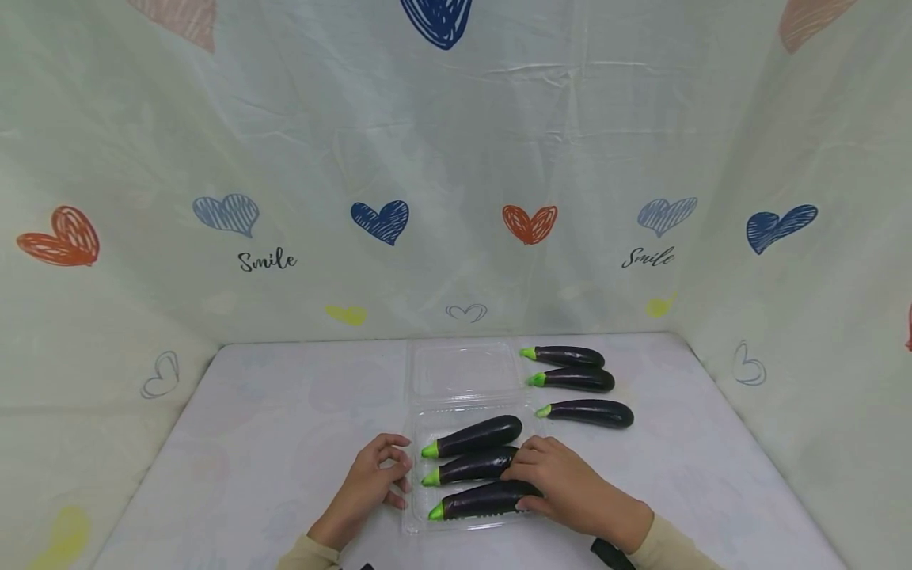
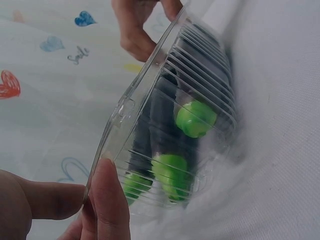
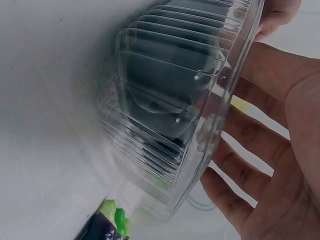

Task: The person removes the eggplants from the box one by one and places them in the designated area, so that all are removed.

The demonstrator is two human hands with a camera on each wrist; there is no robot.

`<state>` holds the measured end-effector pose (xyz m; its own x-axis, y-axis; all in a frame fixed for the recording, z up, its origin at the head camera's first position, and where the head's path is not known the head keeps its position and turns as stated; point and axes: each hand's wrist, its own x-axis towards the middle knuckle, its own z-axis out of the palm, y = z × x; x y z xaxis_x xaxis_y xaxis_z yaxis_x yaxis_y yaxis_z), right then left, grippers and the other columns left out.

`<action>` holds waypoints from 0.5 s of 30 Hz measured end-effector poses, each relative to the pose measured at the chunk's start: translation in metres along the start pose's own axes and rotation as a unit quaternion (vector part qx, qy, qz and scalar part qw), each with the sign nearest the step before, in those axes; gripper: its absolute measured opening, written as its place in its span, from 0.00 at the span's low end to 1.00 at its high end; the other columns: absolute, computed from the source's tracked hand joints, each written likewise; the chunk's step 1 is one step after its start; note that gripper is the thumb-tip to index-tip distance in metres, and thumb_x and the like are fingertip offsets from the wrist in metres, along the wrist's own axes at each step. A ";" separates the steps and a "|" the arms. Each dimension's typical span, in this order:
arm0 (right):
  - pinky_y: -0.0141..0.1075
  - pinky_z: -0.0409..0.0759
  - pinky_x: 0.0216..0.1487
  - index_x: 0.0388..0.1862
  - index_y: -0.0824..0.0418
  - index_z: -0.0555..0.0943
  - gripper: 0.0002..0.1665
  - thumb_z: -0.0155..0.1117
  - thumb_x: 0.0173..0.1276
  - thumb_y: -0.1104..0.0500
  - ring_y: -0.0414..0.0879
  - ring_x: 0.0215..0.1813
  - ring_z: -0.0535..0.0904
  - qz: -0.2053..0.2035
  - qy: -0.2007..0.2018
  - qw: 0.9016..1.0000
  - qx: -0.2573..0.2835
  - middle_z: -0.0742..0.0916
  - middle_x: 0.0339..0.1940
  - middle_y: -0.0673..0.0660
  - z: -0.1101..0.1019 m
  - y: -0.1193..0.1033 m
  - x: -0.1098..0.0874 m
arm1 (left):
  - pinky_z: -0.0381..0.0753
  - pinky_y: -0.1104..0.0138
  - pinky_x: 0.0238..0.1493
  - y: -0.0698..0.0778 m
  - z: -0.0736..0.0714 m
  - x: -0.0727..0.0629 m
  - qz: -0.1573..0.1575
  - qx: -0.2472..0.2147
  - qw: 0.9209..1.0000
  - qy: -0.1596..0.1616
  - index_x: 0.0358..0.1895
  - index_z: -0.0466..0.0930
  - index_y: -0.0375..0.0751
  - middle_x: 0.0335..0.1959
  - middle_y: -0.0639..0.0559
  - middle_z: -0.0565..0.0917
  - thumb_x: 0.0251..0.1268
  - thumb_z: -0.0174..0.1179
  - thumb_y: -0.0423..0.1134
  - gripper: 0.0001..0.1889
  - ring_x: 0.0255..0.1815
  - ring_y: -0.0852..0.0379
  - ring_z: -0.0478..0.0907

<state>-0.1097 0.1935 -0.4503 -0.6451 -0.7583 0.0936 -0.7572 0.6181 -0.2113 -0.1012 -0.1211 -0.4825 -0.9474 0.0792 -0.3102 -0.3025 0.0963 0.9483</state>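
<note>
A clear plastic clamshell container (image 1: 416, 516) lies with its lid (image 1: 463, 372) folded back, away from me. Three dark eggplants with green stems rest side by side in its base: a far one (image 1: 480, 435), a middle one (image 1: 463, 468) and a near one (image 1: 480, 500). My left hand (image 1: 373, 476) is at the left side; in the left wrist view its thumb and finger pinch the rim (image 2: 102, 145). Reaching over the right side, my right hand (image 1: 570, 484) holds the blunt end of the near eggplant, thumb on the near side, fingers across the top.
Three more eggplants lie on the white table right of the container: one at the back (image 1: 570, 356), one just nearer (image 1: 577, 379), one nearer still (image 1: 591, 413). A pale curtain (image 1: 456, 158) printed with hearts surrounds the table's back and sides.
</note>
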 end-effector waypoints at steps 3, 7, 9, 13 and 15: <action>0.42 0.83 0.59 0.51 0.51 0.90 0.21 0.84 0.58 0.51 0.41 0.54 0.79 -0.003 0.005 1.000 -0.006 0.88 0.47 0.43 0.001 0.001 0.000 | 0.87 0.64 0.24 0.000 0.000 -0.001 0.001 -0.002 1.000 -0.001 0.63 0.70 0.26 0.38 0.47 0.78 0.74 0.57 0.24 0.18 0.29 0.55 0.79; 0.41 0.82 0.57 0.50 0.51 0.90 0.21 0.85 0.57 0.52 0.41 0.53 0.79 -0.009 0.009 1.000 -0.014 0.88 0.46 0.43 0.002 0.001 0.000 | 0.87 0.64 0.24 0.000 0.000 -0.001 0.003 -0.005 1.000 -0.004 0.63 0.69 0.26 0.38 0.48 0.78 0.73 0.56 0.24 0.18 0.29 0.55 0.79; 0.41 0.82 0.57 0.50 0.51 0.91 0.21 0.85 0.57 0.52 0.41 0.52 0.79 -0.009 0.006 1.000 -0.018 0.88 0.45 0.43 0.002 0.001 0.001 | 0.87 0.64 0.24 0.000 0.000 -0.001 0.003 -0.005 1.000 -0.005 0.63 0.69 0.26 0.38 0.48 0.78 0.73 0.56 0.24 0.18 0.29 0.55 0.79; 0.42 0.82 0.59 0.50 0.51 0.91 0.21 0.84 0.58 0.51 0.42 0.53 0.79 0.007 -0.010 1.000 -0.017 0.88 0.45 0.43 0.000 0.000 0.002 | 0.87 0.64 0.24 0.001 0.000 -0.001 0.001 -0.003 1.000 -0.003 0.63 0.69 0.26 0.38 0.47 0.78 0.73 0.56 0.24 0.18 0.29 0.55 0.79; 0.43 0.81 0.60 0.50 0.52 0.91 0.20 0.84 0.58 0.51 0.42 0.53 0.79 0.015 -0.018 1.000 -0.013 0.89 0.45 0.42 -0.001 -0.001 0.002 | 0.87 0.64 0.24 0.001 0.000 -0.001 -0.001 -0.001 1.000 -0.002 0.63 0.69 0.26 0.38 0.47 0.79 0.73 0.56 0.24 0.18 0.29 0.55 0.80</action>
<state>-0.1106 0.1915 -0.4491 -0.6637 -0.7461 0.0531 -0.7404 0.6451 -0.1886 -0.1008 -0.1206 -0.4810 -0.9467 0.0823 -0.3115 -0.3037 0.0947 0.9481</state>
